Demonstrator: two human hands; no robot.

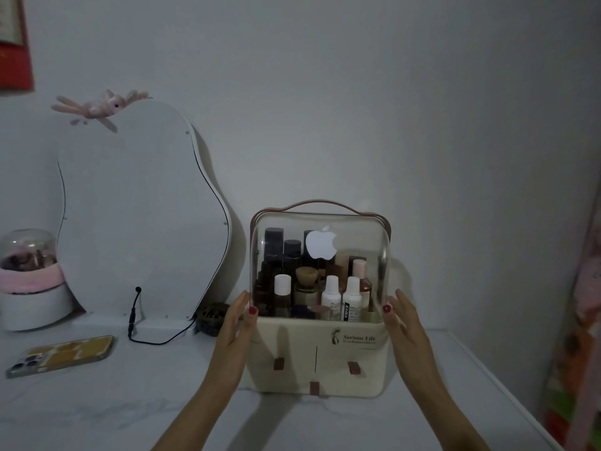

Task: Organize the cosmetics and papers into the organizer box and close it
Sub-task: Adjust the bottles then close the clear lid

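A cream organizer box (302,349) with a pink handle stands on the white table. Its clear domed cover (374,255), marked with a white apple sticker, is down over the top compartment. Several cosmetic bottles (331,294) stand upright inside, dark ones at the back and white ones in front. My left hand (235,323) lies flat against the box's left side, thumb at the cover's lower left corner. My right hand (403,323) lies against the right side, thumb at the lower right corner. No papers show.
A wavy mirror (136,222) with a pink plush on top leans on the wall at left, its black cable (153,340) trailing on the table. A phone (61,354) lies at front left. A glass-domed ornament (29,275) stands far left. A small dark object (211,315) sits beside the box.
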